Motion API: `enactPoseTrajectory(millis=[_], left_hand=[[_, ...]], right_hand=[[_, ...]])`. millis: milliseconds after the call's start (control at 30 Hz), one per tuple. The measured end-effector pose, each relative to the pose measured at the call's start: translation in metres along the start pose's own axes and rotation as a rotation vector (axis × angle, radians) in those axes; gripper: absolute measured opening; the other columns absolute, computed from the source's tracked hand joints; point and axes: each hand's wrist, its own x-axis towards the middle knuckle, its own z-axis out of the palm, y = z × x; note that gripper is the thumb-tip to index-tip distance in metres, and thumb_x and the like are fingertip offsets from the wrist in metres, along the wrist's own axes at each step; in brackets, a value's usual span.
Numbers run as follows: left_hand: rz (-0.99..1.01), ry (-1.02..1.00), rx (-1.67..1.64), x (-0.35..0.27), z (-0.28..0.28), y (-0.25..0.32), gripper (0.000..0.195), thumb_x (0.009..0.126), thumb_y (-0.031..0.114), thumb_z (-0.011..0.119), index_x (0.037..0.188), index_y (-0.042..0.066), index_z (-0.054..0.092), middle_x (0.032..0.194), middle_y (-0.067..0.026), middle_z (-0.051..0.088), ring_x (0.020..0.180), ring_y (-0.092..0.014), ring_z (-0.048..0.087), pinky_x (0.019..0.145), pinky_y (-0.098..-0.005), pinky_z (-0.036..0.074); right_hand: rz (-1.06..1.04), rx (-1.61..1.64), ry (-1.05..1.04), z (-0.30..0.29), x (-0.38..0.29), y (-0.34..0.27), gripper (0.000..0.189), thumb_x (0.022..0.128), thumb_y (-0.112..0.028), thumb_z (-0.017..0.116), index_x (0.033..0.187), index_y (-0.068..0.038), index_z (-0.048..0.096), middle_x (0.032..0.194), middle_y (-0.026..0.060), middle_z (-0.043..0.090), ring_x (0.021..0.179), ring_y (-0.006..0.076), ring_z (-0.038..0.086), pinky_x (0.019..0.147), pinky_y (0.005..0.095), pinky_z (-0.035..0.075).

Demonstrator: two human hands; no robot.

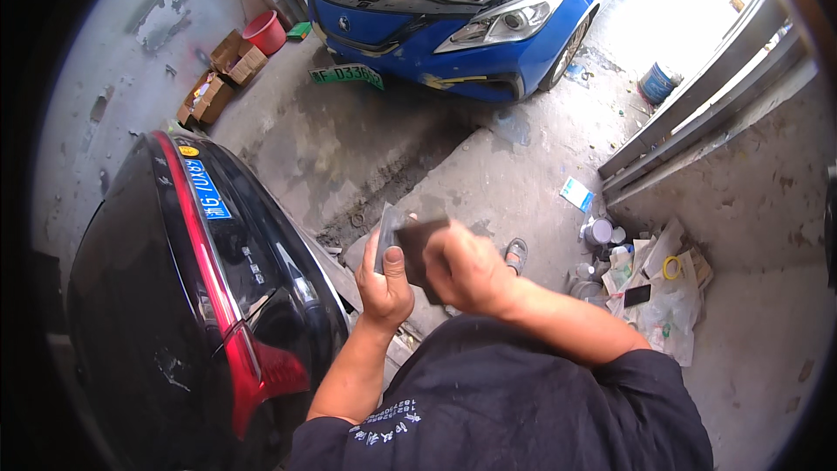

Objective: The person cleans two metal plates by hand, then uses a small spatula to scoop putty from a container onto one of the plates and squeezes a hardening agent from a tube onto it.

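My left hand [384,291], thumb up, grips a thin, greyish translucent flat piece [387,226] on edge; its exact kind is unclear. Close beside it, my right hand [472,268] has its fingers curled on a dark, flat sheet [418,255], which looks like sandpaper. Motion blurs the sheet and my right fingers. The two hands are at chest height, and the sheet's left edge comes close to my left thumb. Left of my hands stands the rear of a black car [140,261] with a long red tail light [216,275] and pale scuffs on its paint.
Ahead is a blue car [405,33], its engine bay exposed and its bumper patched with filler. Cardboard boxes [206,98] and a red bucket [265,33] line the wall. At right lie cans [598,231], papers, a tape roll [671,267] and a phone [637,296]. A paint bucket [657,83] stands farther off.
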Motion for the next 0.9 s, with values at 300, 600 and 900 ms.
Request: enactPoseTrajectory(millis=[300, 600, 900], left_hand=[[0.010, 0.006, -0.005, 0.003, 0.002, 0.005, 0.042, 0.100, 0.027, 0.047, 0.124, -0.007, 0.050, 0.111, -0.0151, 0.066, 0.097, -0.023, 0.064, 0.086, -0.0323, 0.048], [0.038, 0.005, 0.022, 0.006, -0.003, 0.004, 0.040, 0.100, 0.024, 0.046, 0.124, -0.008, 0.050, 0.111, -0.0169, 0.065, 0.098, -0.024, 0.064, 0.087, -0.0323, 0.048], [0.025, 0.028, 0.011, 0.007, 0.000, -0.005, 0.041, 0.099, 0.025, 0.049, 0.121, -0.009, 0.052, 0.101, -0.0185, 0.066, 0.090, -0.026, 0.065, 0.082, -0.0338, 0.050]], right_hand=[[-0.054, 0.017, 0.041, 0.001, 0.005, 0.000, 0.020, 0.075, 0.004, 0.059, 0.090, -0.005, 0.050, 0.076, 0.0163, 0.053, 0.064, 0.0375, 0.058, 0.053, 0.0435, 0.047], [-0.012, 0.027, 0.047, 0.002, 0.006, -0.006, 0.019, 0.077, 0.004, 0.060, 0.090, -0.005, 0.050, 0.077, 0.0165, 0.055, 0.064, 0.0370, 0.058, 0.054, 0.0434, 0.046], [-0.036, 0.067, 0.046, 0.005, 0.010, -0.006, 0.019, 0.078, 0.005, 0.062, 0.089, -0.004, 0.050, 0.078, 0.0165, 0.057, 0.061, 0.0348, 0.058, 0.054, 0.0396, 0.047]])
